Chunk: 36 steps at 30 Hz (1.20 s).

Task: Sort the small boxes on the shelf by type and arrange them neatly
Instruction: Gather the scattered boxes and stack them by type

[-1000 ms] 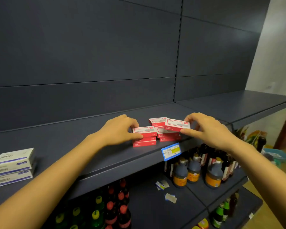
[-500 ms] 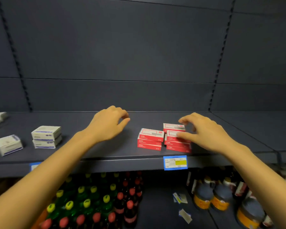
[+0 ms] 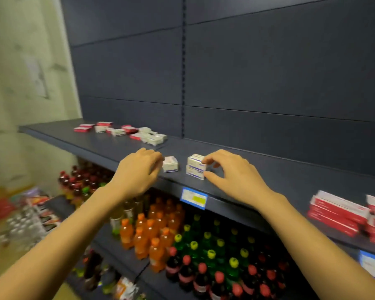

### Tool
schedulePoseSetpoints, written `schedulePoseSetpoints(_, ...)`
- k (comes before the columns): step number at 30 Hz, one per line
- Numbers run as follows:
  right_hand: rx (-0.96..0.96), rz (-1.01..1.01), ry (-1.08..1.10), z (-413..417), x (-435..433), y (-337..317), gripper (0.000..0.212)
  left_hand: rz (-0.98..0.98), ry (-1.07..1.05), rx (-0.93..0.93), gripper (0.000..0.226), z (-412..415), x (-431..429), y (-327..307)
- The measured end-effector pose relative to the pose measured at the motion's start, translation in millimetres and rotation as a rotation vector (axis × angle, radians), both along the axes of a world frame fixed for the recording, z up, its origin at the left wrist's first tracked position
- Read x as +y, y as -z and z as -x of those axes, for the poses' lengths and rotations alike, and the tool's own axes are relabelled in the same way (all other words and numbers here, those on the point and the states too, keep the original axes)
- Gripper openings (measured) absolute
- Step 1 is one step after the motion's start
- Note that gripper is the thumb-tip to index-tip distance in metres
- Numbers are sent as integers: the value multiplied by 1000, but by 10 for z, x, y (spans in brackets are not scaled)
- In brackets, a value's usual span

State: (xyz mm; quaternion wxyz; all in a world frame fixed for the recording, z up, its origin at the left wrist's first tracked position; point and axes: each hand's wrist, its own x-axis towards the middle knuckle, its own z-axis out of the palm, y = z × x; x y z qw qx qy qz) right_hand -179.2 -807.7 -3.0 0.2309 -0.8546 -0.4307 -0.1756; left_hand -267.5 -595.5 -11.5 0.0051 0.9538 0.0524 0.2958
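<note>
1. The single white box (image 3: 170,164) is sitting on the shelf (image 3: 268,169) close to its front edge. It lies just right of the left hand (image 3: 139,173).
2. The two-high white stack (image 3: 195,167) is standing just beside that box, with a narrow gap showing between them. Its long side seems to be facing the front edge, slightly skewed.
3. The left fingers (image 3: 155,158) are curling loosely toward the box's left face. The thumb is hidden, so I cannot tell whether they are touching or gripping.
4. The right hand (image 3: 234,177) is spreading wide at the stack's right end, with the index tip touching the upper box and the thumb beside the lower one. It is not clamping.
5. Judgement: the left hand is nearer, so the box is likely going rightward, against or onto the stack.
6. Bare shelf is lying behind. With the front edge so close, any push should be running along the shelf.
7. The mixed pile (image 3: 121,131) is waiting far left, and the red stacks (image 3: 338,213) are sitting well apart on the right.
</note>
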Motion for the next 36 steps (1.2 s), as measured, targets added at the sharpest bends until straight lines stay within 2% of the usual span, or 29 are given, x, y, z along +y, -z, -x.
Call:
schedulePoseSetpoints(6, 7, -14, -132, 48, 1095, 6, 26, 118, -111, 51, 29, 370, 971, -4)
schedulePoseSetpoints(19, 36, 43, -83, -44, 3321, -28, 29, -21, -144, 115, 30, 493, 2981, -23)
schedulePoseSetpoints(27, 36, 176, 21, -445, 4120, -43, 27, 46, -98, 120, 32, 159, 3785, 116)
schedulePoseSetpoints(36, 95, 232, 158, -1247, 4832, -41, 27, 73, -92, 165, 32, -614, 4620, 190)
